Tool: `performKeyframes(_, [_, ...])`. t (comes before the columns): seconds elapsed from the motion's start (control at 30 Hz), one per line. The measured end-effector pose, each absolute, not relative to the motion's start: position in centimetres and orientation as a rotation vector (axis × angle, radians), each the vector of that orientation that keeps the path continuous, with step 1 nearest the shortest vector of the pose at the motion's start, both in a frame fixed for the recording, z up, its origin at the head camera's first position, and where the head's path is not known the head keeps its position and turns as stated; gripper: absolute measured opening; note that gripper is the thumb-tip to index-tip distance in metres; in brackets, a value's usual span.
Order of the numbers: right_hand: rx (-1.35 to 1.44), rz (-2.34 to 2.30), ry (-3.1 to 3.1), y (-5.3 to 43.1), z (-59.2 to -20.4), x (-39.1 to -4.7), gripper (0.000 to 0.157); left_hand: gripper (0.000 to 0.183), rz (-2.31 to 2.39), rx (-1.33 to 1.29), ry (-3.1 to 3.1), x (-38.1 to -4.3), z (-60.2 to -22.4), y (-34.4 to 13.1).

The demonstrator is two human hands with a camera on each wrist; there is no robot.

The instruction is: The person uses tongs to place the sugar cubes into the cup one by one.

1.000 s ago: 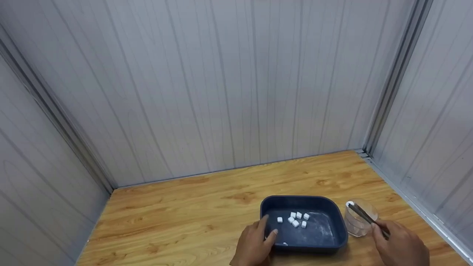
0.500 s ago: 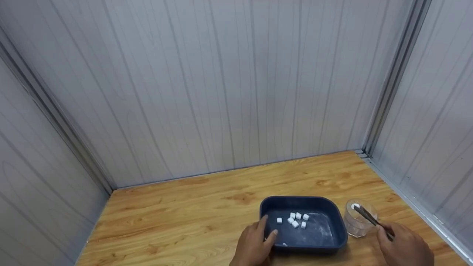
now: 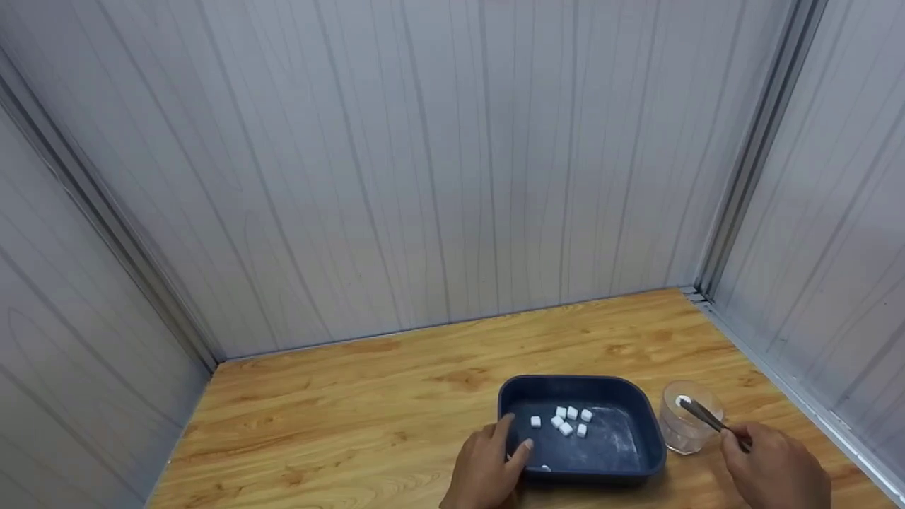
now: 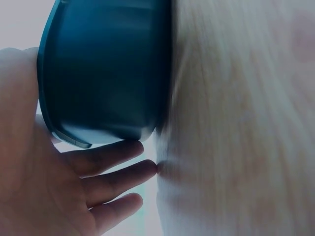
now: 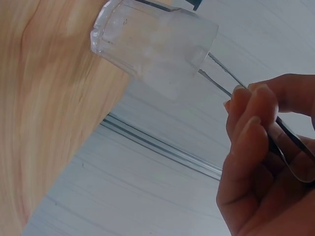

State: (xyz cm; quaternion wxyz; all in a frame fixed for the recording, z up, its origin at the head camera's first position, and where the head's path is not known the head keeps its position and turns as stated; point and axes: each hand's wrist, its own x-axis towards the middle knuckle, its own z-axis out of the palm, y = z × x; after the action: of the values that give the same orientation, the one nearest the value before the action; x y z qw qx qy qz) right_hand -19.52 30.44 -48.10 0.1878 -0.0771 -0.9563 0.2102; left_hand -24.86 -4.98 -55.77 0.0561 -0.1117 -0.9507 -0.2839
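My left hand (image 3: pixel 484 463) grips the left rim of a dark blue rectangular tray (image 3: pixel 650 452), its thumb and a finger over the edge. In the left wrist view the other fingers spread along the outer wall (image 4: pixel 98 88). Several white cubes (image 3: pixel 565 428) lie inside the tray. My right hand (image 3: pixel 774 463) pinches metal tweezers (image 3: pixel 701 415), slanted over a clear glass (image 3: pixel 686 442). At their tips, within the glass's mouth, is one white cube (image 3: pixel 681 400). The right wrist view shows the tweezer tips by the glass rim (image 5: pixel 209 42); the cube cannot be made out there.
The glass stands close to the tray's right side on a wooden tabletop (image 3: pixel 353 417). Pale panel walls (image 3: pixel 424 177) enclose the table at the back and both sides. A small white bit (image 3: pixel 545 468) lies by the tray's front wall.
The tweezers and the white cube have shifted slightly right and lower, from the glass's left rim toward the middle of its mouth. My left hand and the tray look unmoved.
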Motion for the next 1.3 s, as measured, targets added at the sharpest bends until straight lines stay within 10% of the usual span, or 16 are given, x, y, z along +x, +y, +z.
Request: performKeyframes(1.3, [-0.228,0.607,-3.02,31.0,-46.9,-22.0,0.023,0.058,-0.924,-0.281,-2.942,-24.9,-55.6,-4.8])
